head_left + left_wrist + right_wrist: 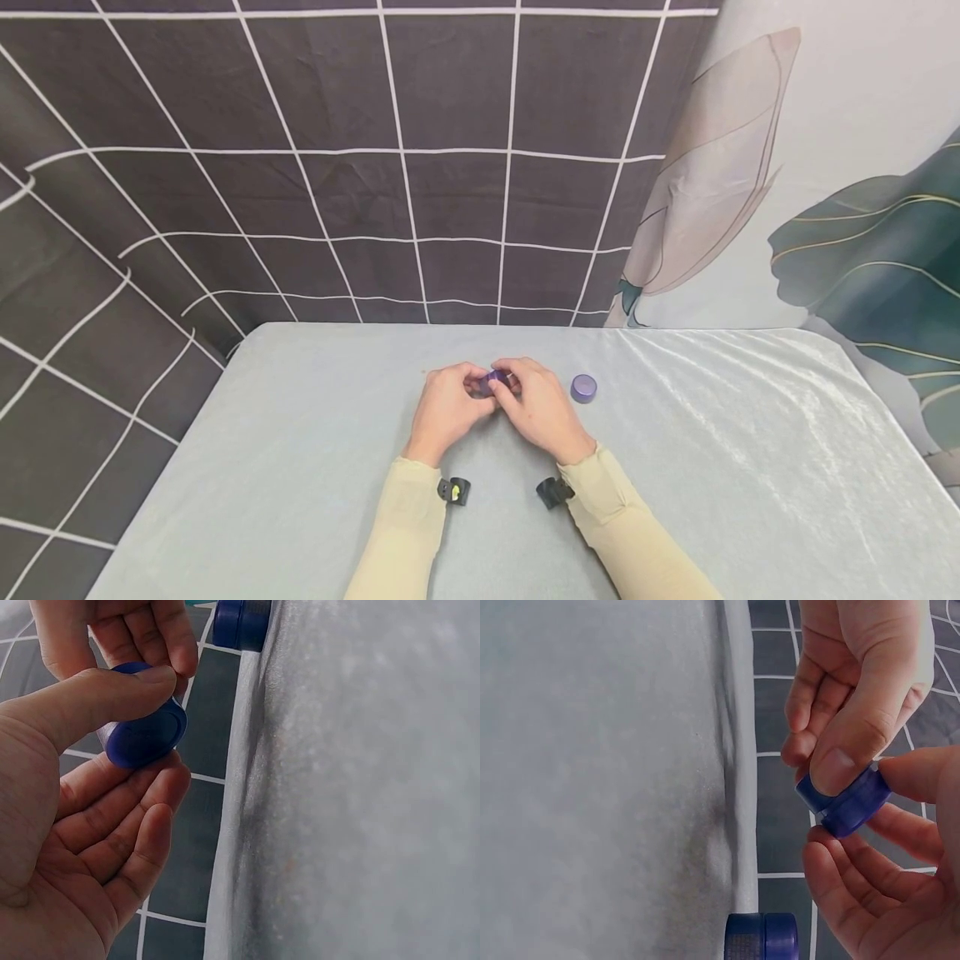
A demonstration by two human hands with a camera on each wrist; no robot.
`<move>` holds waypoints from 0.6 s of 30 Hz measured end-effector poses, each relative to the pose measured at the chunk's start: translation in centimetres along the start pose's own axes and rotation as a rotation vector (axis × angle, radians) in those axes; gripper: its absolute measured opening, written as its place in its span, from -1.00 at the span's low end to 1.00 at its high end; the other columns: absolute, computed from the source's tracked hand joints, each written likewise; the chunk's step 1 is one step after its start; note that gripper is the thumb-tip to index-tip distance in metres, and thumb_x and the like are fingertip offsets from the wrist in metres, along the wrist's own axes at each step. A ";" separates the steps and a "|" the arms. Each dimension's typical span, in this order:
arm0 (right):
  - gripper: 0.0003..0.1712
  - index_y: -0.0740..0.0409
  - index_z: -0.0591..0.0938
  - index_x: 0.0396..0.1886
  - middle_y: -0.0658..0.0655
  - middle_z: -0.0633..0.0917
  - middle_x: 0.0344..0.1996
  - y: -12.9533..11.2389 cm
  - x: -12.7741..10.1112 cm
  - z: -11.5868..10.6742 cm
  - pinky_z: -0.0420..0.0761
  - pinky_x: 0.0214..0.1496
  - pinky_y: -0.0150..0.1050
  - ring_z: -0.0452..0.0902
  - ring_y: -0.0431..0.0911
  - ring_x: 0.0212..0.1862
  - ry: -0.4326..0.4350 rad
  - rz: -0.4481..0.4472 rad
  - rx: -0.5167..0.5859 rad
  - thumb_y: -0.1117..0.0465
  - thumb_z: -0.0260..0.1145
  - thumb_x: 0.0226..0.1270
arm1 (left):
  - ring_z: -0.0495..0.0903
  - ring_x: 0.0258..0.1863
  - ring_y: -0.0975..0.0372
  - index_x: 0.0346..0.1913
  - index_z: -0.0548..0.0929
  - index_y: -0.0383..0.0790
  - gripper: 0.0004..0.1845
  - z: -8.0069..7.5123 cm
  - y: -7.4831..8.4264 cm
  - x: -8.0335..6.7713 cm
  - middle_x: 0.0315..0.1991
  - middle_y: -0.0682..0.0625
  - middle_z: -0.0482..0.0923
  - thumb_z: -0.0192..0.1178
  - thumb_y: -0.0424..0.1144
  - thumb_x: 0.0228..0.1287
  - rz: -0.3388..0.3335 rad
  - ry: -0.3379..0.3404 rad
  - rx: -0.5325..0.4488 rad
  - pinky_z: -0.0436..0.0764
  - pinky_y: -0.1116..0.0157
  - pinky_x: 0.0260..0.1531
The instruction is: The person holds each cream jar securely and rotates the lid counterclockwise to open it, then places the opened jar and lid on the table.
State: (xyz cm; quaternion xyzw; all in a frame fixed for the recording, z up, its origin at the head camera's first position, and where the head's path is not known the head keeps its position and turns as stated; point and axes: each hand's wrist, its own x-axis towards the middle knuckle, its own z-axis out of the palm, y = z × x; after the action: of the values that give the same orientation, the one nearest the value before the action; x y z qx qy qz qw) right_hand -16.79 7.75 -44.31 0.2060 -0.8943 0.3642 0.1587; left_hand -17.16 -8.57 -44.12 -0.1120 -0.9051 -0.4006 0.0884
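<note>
A small blue-purple jar (492, 380) is held up between both hands, above the table. My left hand (450, 404) pinches one side of it, the thumb lying across the jar in the left wrist view. From the other side my right hand (542, 410) grips it between thumb and fingers. In the right wrist view the held jar (855, 806) is tilted and shows a seam between its two parts; whether they are loose I cannot tell. A second, similar jar (583, 388) stands on the table just right of my right hand, its top facing up.
A pale grey velvety cloth (300, 467) covers the table, with creases on the right. Behind and to the left hangs a dark curtain (450, 92) with a white grid. A leaf-patterned curtain (847, 108) hangs at the right.
</note>
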 end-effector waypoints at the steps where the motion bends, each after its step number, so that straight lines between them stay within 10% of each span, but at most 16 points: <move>1: -0.71 0.23 0.70 -0.02 0.13 0.72 -0.21 0.0 0.0 0.0 0.60 -0.14 -0.10 0.61 -0.08 -0.25 -0.002 -0.003 0.001 0.19 0.36 0.34 | 0.67 -0.39 0.32 -0.21 0.79 -0.18 -0.73 0.0 0.0 0.0 -0.41 0.10 0.73 0.52 -0.21 -0.03 0.000 0.001 0.000 0.63 0.30 -0.30; 18: -0.72 0.22 0.69 0.02 0.12 0.69 -0.24 -0.1 0.0 -0.2 0.58 -0.19 -0.14 0.58 -0.07 -0.25 -0.033 -0.018 0.020 0.21 0.33 0.37 | 0.66 -0.39 0.30 -0.23 0.78 -0.15 -0.75 -0.1 -0.3 0.0 -0.38 0.09 0.75 0.51 -0.20 -0.02 0.001 -0.001 0.006 0.63 0.28 -0.28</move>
State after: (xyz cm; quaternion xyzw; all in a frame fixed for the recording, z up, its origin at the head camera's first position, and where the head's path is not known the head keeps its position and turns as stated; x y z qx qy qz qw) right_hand -16.70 7.82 -44.08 0.2216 -0.8912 0.3681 0.1454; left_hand -17.26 -8.81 -44.24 -0.1124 -0.9063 -0.3977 0.0884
